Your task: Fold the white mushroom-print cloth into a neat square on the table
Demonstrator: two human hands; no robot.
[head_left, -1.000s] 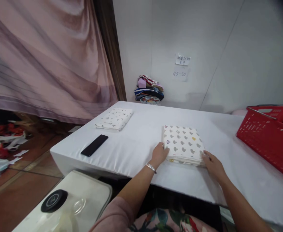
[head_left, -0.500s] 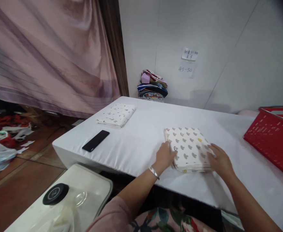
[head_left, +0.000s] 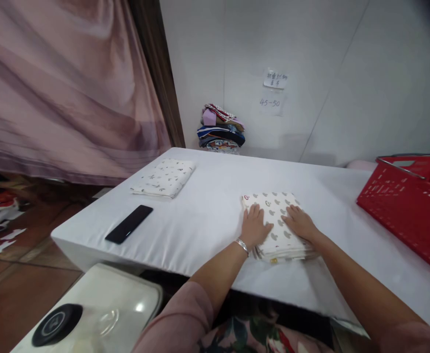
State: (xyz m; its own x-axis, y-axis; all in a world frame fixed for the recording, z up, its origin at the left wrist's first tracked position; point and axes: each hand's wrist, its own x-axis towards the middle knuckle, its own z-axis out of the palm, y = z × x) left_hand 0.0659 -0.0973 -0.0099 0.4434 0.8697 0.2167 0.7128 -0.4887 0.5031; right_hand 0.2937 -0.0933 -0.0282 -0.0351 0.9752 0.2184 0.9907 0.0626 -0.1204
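Note:
A folded white cloth with a grey and coloured print (head_left: 279, 238) lies near the front edge of the white table. My left hand (head_left: 254, 227) rests flat on its left part, fingers apart, a silver bracelet at the wrist. On its upper right part lies my right hand (head_left: 299, 224), also with fingers spread. The two hands do not touch each other. Farther left on the table is another folded white cloth with small dark prints (head_left: 165, 177), with a black phone (head_left: 129, 224) in front of it.
A red basket (head_left: 406, 201) stands on the right of the white table (head_left: 207, 196). Folded fabrics (head_left: 221, 130) are stacked beyond the far edge. At the lower left, a white surface (head_left: 127, 289) carries a round black object (head_left: 57, 324). A pink curtain (head_left: 71, 88) hangs at left.
Both hands have moved from the cloth's side edges onto its top and now lie flat on it. The view has shifted, so the phone and basket appear farther left.

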